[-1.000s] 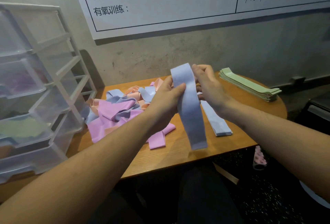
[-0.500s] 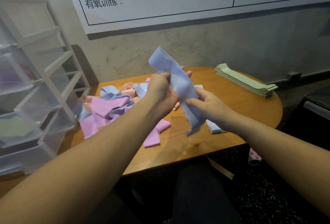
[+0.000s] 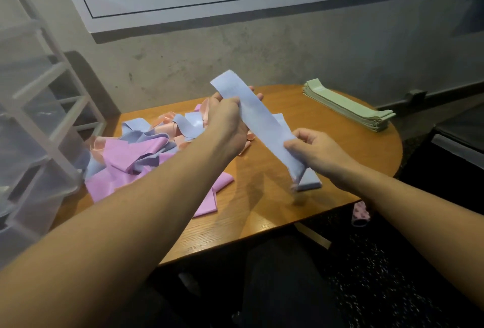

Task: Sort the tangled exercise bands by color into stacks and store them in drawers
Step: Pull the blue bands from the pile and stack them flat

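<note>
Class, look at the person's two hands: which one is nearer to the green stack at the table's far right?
Right. The right hand sits nearer the green stack; the left hand is farther, by the tangled pile.

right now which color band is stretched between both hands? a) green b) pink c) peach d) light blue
d: the left hand grips the upper end and the right hand pinches the lower end of a light blue band, while the green stack lies apart at the table's far right.
</note>
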